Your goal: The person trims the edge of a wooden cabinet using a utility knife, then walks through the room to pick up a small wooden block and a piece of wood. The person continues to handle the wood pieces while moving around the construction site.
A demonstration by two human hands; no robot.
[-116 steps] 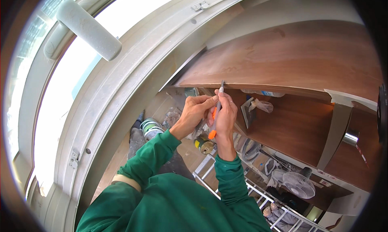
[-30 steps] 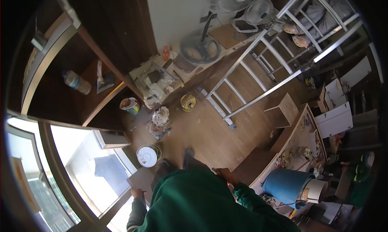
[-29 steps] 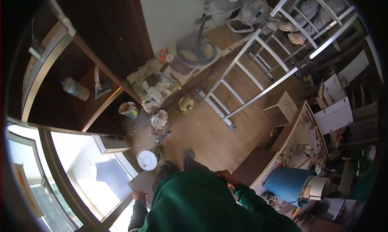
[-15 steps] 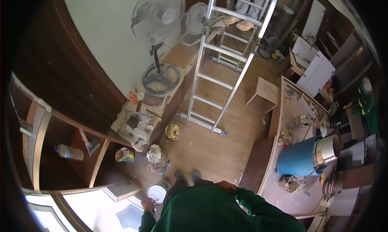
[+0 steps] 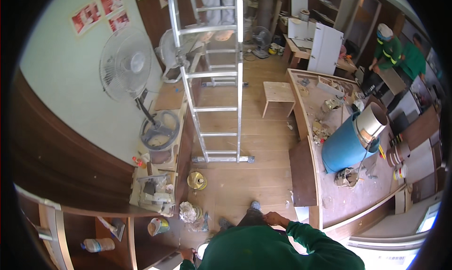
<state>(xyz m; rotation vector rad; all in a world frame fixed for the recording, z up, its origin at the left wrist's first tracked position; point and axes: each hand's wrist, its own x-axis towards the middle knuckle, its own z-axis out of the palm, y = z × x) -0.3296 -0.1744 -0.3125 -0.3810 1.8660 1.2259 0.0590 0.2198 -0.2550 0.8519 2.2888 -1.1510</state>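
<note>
On the floor (image 5: 245,187), near edge: 1 white bucket (image 5: 201,250), partly hidden, just right of left hand (image 5: 188,254), the nearer of 2; right hand (image 5: 276,218) beside knee (image 5: 253,217). Grips: cannot tell whether either holds anything.

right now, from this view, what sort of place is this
Probably a room being renovated or fitted out: a metal stepladder stands on the wooden floor, a large worktop is littered with debris around a blue barrel, and a loose-looking white panel stands propped farther back.
</note>
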